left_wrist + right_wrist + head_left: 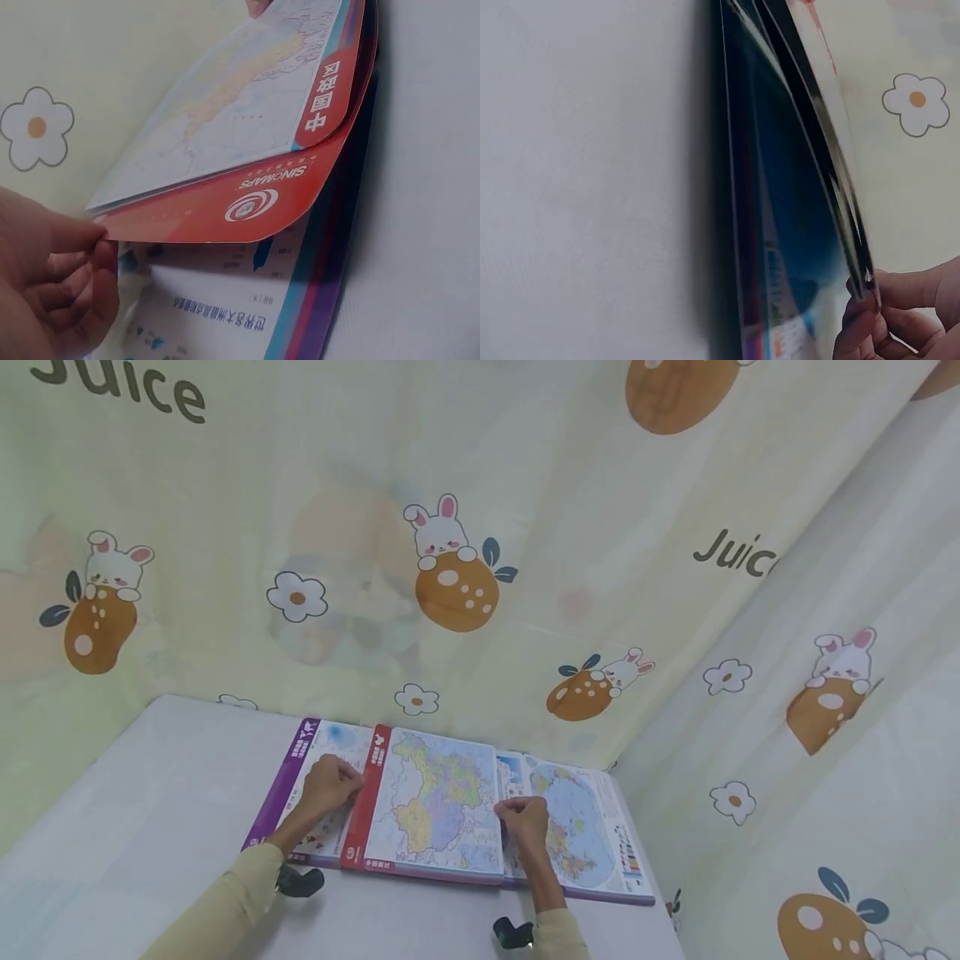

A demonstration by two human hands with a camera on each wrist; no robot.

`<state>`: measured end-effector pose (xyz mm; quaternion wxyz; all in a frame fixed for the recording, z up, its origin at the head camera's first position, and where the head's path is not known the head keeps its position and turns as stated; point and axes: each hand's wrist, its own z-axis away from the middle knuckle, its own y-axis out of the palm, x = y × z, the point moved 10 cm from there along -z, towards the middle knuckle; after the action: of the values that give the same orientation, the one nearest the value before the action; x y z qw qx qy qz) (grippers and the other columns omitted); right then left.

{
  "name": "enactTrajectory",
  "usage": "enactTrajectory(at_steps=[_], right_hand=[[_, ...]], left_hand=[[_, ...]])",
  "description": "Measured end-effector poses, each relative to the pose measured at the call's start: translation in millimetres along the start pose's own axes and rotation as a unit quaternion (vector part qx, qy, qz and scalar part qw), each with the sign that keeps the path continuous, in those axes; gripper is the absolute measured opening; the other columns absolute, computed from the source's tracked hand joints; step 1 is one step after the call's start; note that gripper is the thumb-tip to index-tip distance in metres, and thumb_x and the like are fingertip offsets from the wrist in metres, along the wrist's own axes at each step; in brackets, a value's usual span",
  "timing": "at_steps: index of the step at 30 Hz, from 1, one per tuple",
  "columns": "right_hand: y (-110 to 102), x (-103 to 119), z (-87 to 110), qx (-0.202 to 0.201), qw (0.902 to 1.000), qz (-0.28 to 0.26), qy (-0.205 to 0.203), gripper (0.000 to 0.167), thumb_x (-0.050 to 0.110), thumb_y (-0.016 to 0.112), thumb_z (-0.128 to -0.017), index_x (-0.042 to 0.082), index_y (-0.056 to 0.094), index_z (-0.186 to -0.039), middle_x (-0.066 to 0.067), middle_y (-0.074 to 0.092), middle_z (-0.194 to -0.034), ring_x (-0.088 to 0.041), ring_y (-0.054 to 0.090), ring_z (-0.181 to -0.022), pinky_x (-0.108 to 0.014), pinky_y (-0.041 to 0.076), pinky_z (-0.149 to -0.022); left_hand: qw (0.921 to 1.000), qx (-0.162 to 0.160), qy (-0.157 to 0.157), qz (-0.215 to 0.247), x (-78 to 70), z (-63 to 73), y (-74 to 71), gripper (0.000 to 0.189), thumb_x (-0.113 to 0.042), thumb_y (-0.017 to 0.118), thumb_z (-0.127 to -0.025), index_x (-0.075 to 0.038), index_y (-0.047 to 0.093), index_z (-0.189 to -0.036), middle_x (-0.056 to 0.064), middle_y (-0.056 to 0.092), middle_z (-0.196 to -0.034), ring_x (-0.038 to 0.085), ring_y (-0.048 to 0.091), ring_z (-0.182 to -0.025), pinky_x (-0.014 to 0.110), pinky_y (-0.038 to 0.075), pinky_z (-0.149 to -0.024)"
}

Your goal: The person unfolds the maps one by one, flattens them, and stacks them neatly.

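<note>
A folded map (442, 802) of China with a red left border lies over a wider world map (581, 831) with a purple border. My left hand (330, 783) pinches the red border between thumb and fingers. In the left wrist view that red edge (172, 225), marked SINOMAPS, is raised above the printed sheet beneath. My right hand (527, 820) pinches the opposite edge of the China map. The right wrist view shows its layered edges (840, 195) between thumb and fingers (862, 322), lifted off the lower map. The middle of the world map is hidden.
Both maps are on a white table (187, 760), near its back edge. Behind and to the right hangs a pale curtain (337, 527) printed with rabbits, oranges and flowers. Dark wrist devices (300, 882) sit at both cuffs.
</note>
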<state>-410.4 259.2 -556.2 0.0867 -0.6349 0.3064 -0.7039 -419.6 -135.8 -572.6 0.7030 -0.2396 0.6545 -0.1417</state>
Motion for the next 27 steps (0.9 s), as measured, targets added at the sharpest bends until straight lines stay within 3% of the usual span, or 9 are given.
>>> enactTrajectory(at_steps=[10, 19, 27], right_hand=[[6.1, -12.6, -5.8, -0.025, 0.9996, -0.011, -0.003, 0.005, 0.004, 0.081, -0.087, -0.001, 0.080, -0.084, -0.015, 0.076, -0.086, -0.024, 0.067, -0.077, -0.025, 0.052, -0.067], [10.0, -9.9, -5.3, -0.043, 0.9990, 0.006, -0.014, 0.005, -0.001, 0.083, -0.086, -0.004, 0.082, -0.090, -0.021, 0.079, -0.090, -0.026, 0.070, -0.074, -0.027, 0.054, -0.064], [7.0, -6.2, -6.2, -0.049, 0.9987, 0.013, -0.004, 0.005, 0.000, 0.081, -0.090, -0.003, 0.082, -0.093, -0.021, 0.080, -0.095, -0.028, 0.074, -0.080, -0.031, 0.058, -0.071]], left_hand=[[0.9998, -0.013, -0.003, -0.014, 0.9, -3.0, 3.1, 0.020, -0.013, 0.079, -0.095, 0.006, 0.077, -0.096, 0.019, 0.078, -0.087, 0.022, 0.072, -0.071, 0.030, 0.055, -0.061], [0.9996, -0.012, -0.019, -0.014, 8.8, -0.3, 3.1, 0.021, -0.013, 0.078, -0.096, 0.007, 0.073, -0.098, 0.020, 0.076, -0.090, 0.024, 0.071, -0.073, 0.029, 0.054, -0.062], [0.9999, -0.006, -0.009, -0.012, 3.6, -1.4, 5.8, 0.020, -0.012, 0.078, -0.095, 0.007, 0.073, -0.099, 0.019, 0.076, -0.090, 0.023, 0.071, -0.072, 0.030, 0.056, -0.063]])
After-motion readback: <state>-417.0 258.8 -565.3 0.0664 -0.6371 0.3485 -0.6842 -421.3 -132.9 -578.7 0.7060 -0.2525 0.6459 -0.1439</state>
